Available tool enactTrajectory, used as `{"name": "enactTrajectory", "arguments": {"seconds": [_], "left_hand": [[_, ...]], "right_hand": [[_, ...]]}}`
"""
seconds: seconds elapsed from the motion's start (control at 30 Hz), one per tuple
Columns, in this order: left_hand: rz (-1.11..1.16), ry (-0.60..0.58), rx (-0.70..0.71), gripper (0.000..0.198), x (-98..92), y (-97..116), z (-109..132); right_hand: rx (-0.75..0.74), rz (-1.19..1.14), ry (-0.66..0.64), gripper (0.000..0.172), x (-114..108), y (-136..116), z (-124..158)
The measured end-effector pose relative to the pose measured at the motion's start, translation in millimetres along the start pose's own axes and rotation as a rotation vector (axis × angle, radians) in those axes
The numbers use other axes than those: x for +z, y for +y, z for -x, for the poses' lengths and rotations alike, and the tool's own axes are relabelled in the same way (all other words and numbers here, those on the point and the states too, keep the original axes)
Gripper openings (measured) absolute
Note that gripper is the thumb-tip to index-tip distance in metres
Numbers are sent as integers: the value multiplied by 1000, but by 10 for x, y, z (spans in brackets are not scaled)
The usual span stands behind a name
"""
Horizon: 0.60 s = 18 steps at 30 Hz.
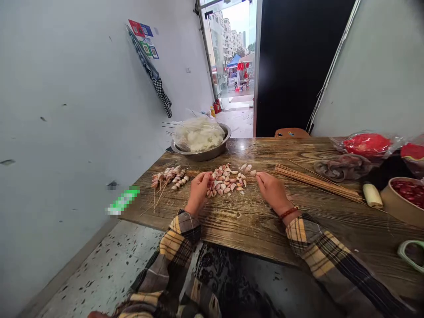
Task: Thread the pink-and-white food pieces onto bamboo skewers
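A loose pile of unpeeled garlic cloves (228, 182) lies on the wooden table (232, 218) between my hands. At the pile's left edge, my left hand (198, 191) is closed in a pinch; what it holds is too small to make out. My right hand (273, 192) pinches a garlic clove (253, 173) with thumb and fingertips, to the right of the pile. Two more cloves sit in line with it, and whether a thin stick runs through them is unclear. Left of my left hand lie skewers threaded with garlic cloves (172, 176).
A metal basin (202, 155) with a plastic-covered pale mass stands at the back left. Bare bamboo skewers (318, 183) lie on the right, near a crumpled cloth (342, 167), a pale cylindrical piece (372, 195), a bowl of red fruit (406, 207) and a green-white ring (410, 255).
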<state>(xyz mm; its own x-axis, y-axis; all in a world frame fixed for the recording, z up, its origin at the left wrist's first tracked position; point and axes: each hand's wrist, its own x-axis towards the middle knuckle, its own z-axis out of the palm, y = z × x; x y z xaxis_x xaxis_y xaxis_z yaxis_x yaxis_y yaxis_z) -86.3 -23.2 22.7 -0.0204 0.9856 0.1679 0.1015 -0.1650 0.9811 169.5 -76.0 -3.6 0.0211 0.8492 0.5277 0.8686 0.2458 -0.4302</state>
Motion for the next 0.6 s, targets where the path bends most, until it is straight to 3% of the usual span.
{"name": "enactTrajectory", "arguments": {"seconds": [0.17, 0.37, 0.6], "left_hand": [[-477, -31, 103, 22, -185, -64, 192], [-812, -63, 183, 20, -54, -87, 234], [-1143, -206, 166, 26, 105, -25, 158]], "right_hand": [[5, 6, -25, 34, -20, -33, 23], [-4, -13, -48, 33, -38, -37, 34], [-7, -45, -67, 34, -27, -19, 32]]}}
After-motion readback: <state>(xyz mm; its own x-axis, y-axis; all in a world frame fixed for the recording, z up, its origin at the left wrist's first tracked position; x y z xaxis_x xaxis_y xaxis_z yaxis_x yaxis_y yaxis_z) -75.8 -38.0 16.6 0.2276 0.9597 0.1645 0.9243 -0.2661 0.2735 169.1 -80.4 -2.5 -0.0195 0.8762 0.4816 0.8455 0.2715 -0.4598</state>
